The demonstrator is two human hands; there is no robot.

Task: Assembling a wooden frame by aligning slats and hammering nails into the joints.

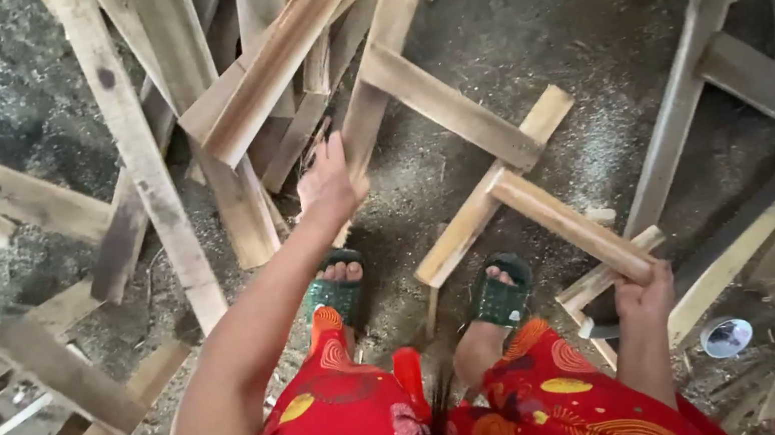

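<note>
The right hand (643, 293) is closing its grip on the near end of a wooden slat (571, 225), whose long axis is pointing toward 10 o'clock. The left hand (330, 183) is reaching open-fingered, touching a plank (370, 109) in the woodpile (218, 90) on the floor (501, 20).

Two hands (330, 183), two green sandals (336, 293), one small round lid (726, 337), and wooden slats (141, 151) (too many, overlapping, to count exactly).
</note>
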